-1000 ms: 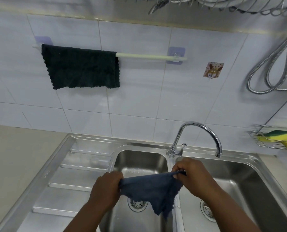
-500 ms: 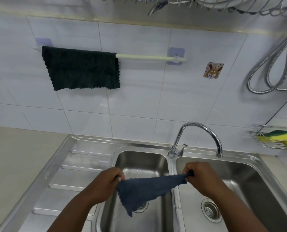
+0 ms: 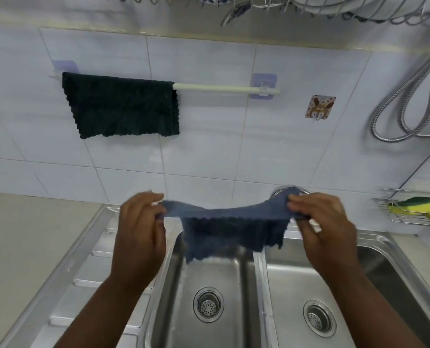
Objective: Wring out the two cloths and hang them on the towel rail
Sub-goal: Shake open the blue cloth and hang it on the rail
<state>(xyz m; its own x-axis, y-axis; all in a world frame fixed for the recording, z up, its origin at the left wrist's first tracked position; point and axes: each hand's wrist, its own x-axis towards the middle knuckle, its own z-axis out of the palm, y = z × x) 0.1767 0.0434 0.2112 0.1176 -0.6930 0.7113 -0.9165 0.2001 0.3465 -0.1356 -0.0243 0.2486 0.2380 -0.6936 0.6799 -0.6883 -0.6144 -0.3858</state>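
Blue cloth (image 3: 230,229), now raised and spread, both hands (image 3: 140,227) (image 3: 326,227) pinching its corners; ready for the rail (image 3: 224,87), upper centre.

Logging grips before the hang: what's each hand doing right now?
Left hand: closed, pinching one end of the blue cloth.
Right hand: closed, pinching the cloth's other end.
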